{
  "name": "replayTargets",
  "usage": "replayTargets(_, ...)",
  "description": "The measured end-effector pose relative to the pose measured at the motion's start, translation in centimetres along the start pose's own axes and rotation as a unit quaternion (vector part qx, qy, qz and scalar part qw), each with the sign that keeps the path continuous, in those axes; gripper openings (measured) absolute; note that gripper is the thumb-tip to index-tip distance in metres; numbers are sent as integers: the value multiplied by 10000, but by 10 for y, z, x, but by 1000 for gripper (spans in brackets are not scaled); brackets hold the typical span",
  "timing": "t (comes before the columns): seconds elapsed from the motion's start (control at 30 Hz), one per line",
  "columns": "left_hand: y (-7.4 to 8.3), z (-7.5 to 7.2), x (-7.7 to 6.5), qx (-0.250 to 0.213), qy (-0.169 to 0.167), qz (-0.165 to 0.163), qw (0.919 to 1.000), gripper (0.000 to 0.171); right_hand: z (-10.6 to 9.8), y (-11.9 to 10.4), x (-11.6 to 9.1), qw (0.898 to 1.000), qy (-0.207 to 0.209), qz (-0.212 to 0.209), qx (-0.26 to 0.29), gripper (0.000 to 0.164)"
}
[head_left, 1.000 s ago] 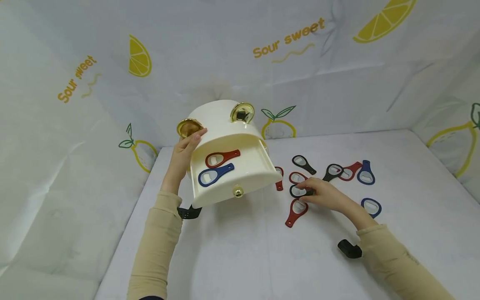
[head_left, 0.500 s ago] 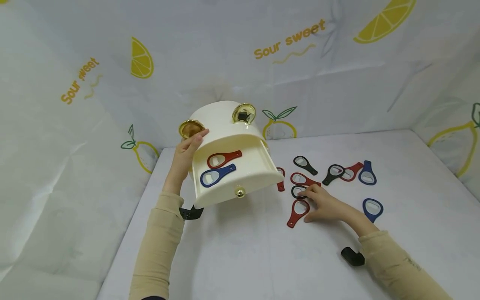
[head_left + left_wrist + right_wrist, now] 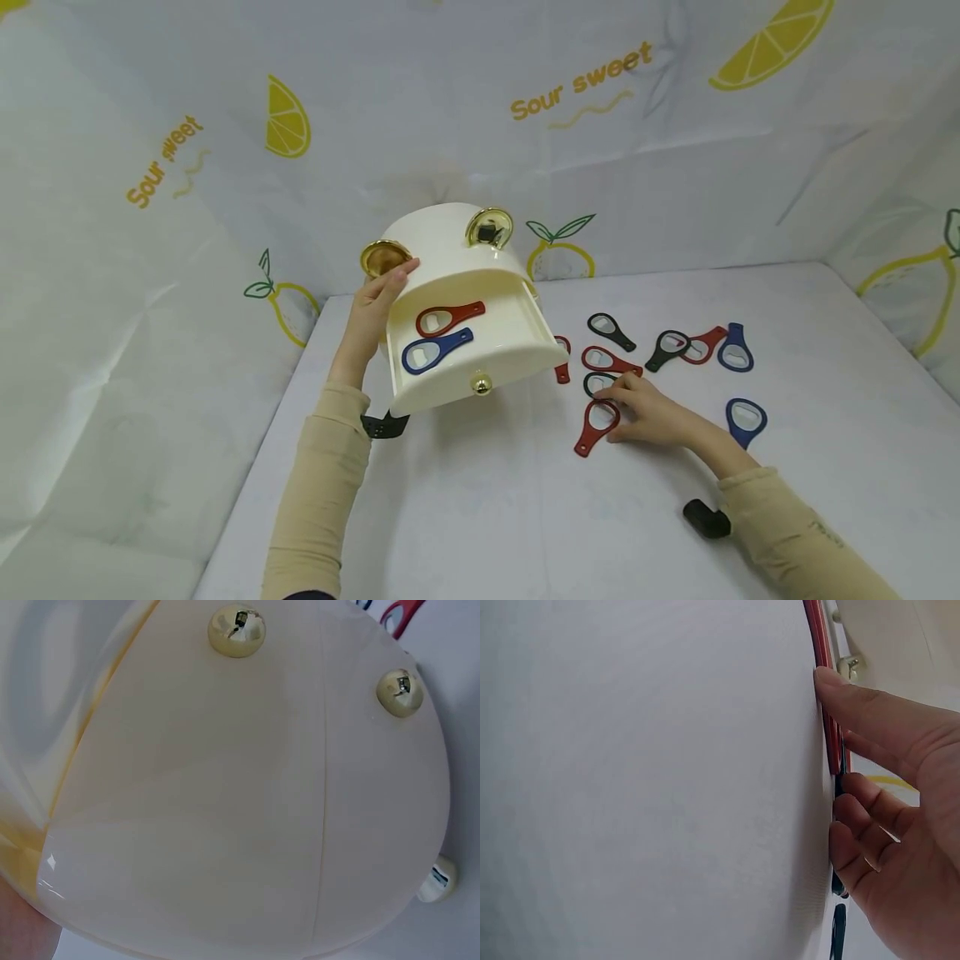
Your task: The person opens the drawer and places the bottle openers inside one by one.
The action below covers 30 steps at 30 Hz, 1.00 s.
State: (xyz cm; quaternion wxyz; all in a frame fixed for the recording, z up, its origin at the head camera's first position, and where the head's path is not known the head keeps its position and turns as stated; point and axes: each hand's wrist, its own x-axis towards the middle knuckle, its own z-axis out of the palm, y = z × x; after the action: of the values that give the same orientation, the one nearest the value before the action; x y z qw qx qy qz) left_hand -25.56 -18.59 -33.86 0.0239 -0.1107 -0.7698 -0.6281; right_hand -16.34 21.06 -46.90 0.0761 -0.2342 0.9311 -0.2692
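Observation:
In the head view, my left hand (image 3: 369, 321) grips the left side of a cream storage box (image 3: 442, 237) with gold round ears. The box is tilted, and its underside with gold ball feet (image 3: 237, 631) faces the left wrist camera. Its drawer (image 3: 517, 354) stands pulled out, holding a red bottle opener (image 3: 450, 318) and a blue bottle opener (image 3: 437, 349). On the table, my right hand (image 3: 651, 412) pinches another red bottle opener (image 3: 587, 439) between thumb and index finger. A black bottle opener (image 3: 597, 384) lies just behind it, partly hidden by the fingers.
Several red, black and blue bottle openers lie around my right hand, among them a blue one (image 3: 746, 420) to its right and a black one (image 3: 611, 331) farther back. A white lemon-print cloth (image 3: 450, 100) hangs behind the white table (image 3: 480, 517).
My right hand has drawn back from the black bottle opener, and its thumb and index finger are now at the red one in front. The left hand and box hold nearly still.

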Motion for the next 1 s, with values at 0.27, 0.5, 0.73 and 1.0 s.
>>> replayTargets(0.27,8,2,-5,-46,-32,-37,10000,36,-1,-2,0,9998,-159,106,-25,48)
replayTargets(0.5,22,5,-13,42,-57,2,10000,36,-2,-5,1,9994,-263,222,-81,48)
replayTargets(0.73,21,5,-12,33,-58,-3,10000,37,-8,-6,-2,9980,-500,394,32,53)
replayTargets(1.0,21,5,-12,40,-51,29,10000,36,-29,-10,-9,9994,83,-96,332,46)
